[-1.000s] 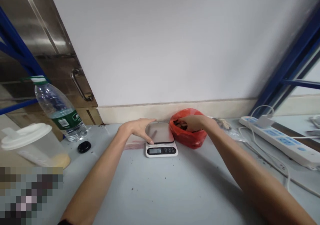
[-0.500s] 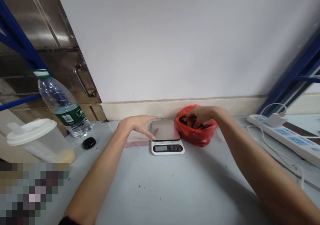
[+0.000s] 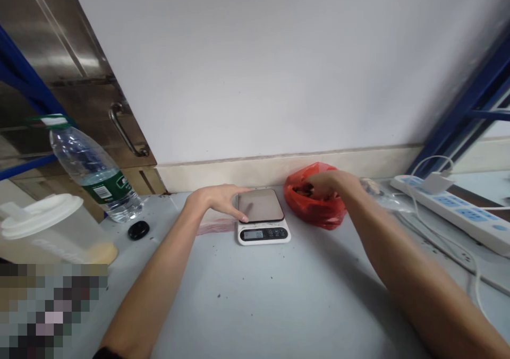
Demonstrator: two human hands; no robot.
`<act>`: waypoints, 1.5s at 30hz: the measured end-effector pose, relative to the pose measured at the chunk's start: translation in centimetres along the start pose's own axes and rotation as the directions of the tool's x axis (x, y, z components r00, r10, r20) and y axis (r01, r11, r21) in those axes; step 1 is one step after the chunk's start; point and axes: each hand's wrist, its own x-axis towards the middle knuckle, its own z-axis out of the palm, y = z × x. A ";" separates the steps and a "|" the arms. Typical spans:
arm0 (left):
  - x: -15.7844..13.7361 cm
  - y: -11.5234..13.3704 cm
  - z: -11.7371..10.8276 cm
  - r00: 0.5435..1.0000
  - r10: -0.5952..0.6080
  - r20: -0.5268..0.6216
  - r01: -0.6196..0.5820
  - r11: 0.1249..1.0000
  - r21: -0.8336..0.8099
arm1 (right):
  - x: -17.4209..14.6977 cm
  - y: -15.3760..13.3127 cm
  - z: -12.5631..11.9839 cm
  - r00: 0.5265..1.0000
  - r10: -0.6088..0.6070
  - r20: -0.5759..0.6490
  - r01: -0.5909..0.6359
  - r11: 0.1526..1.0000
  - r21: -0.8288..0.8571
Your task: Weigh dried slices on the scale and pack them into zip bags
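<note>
A small white kitchen scale [image 3: 260,206] with a metal top and a lit display lies on the grey table near the wall. At its left side is my left hand [image 3: 217,197], thumb and fingers spread apart, the thumb touching the scale's edge by the front corner. Right of the scale stands an open red plastic bag [image 3: 314,214] with dark pieces inside. My right hand [image 3: 323,182] reaches into the bag's mouth; its fingers are mostly hidden there. Under my left wrist lies a flat, clear plastic bag [image 3: 215,226] with a pinkish edge.
On the left are a water bottle [image 3: 105,186], a lidded plastic cup [image 3: 59,231] and a black round cap [image 3: 138,230]. To the right lie a white power strip [image 3: 458,210] with cables and a crumpled clear bag [image 3: 392,202]. A white wall [image 3: 255,72] rises behind.
My right hand has shifted slightly inside the red bag, and the bag's rim has moved with it. My left hand stays at the scale. The view has turned a little.
</note>
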 end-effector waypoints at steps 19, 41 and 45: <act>-2.0 -1.0 -1.4 0.991 -0.127 -0.033 0.128 0.990 0.051 | -4.2 -4.5 -2.8 0.775 -0.509 -0.374 0.572 0.817 0.074; -2.2 0.5 -1.9 0.948 -0.303 0.094 0.299 0.953 0.052 | -2.2 -9.1 0.8 0.828 -0.558 -0.057 0.556 0.830 -0.056; -1.8 0.4 -1.7 0.955 -0.281 0.094 0.276 0.959 0.057 | -3.5 -7.8 -0.7 0.836 -0.518 -0.181 0.521 0.853 -0.034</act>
